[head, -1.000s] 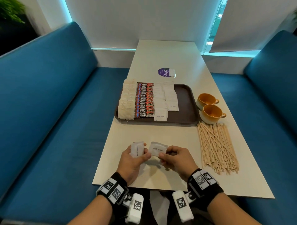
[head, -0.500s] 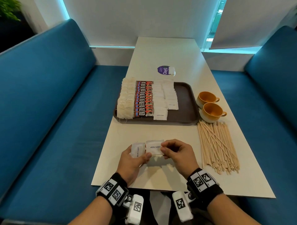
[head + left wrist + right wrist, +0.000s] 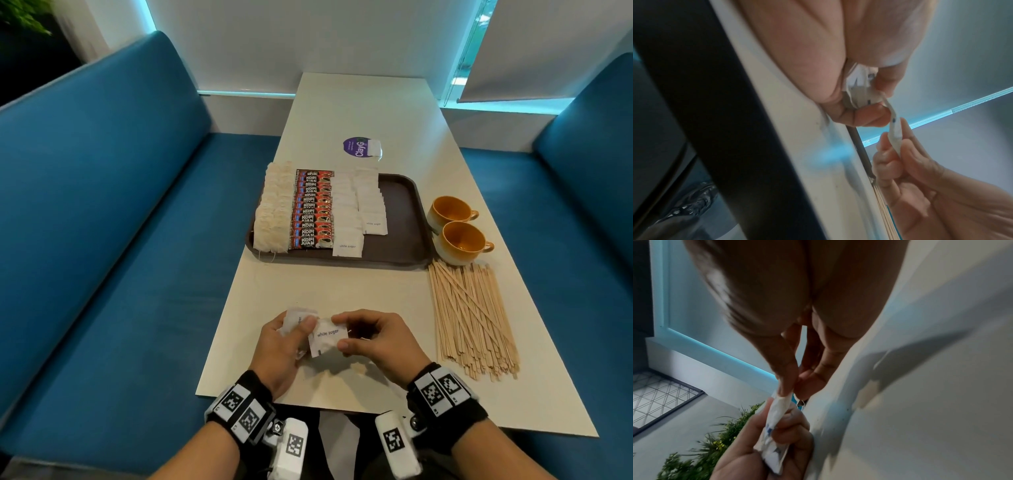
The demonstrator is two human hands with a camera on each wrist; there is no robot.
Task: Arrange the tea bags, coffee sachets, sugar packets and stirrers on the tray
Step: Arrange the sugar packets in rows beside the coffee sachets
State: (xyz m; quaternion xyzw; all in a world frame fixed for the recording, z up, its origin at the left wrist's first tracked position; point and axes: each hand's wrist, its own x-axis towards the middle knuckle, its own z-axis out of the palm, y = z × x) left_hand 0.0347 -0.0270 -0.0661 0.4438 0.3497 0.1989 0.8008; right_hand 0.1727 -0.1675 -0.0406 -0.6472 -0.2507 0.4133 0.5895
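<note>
While stirrers [image 3: 472,318] wait off the tray [image 3: 400,205], my left hand [image 3: 281,346] grips spare packets [image 3: 294,320]; my right hand [image 3: 380,346] pinches one sugar packet [image 3: 325,339].

A long cream table [image 3: 359,113] runs between two blue upholstered benches, one on the left [image 3: 102,205] and one on the right [image 3: 589,171]. Two orange cups [image 3: 457,228] stand side by side near the table's right edge, handles pointing right. Farther back lies a round purple sticker [image 3: 356,147] printed "ClayG". A white roller blind [image 3: 548,44] hangs at the right window, and green plant leaves [image 3: 24,15] show in the top left corner.
</note>
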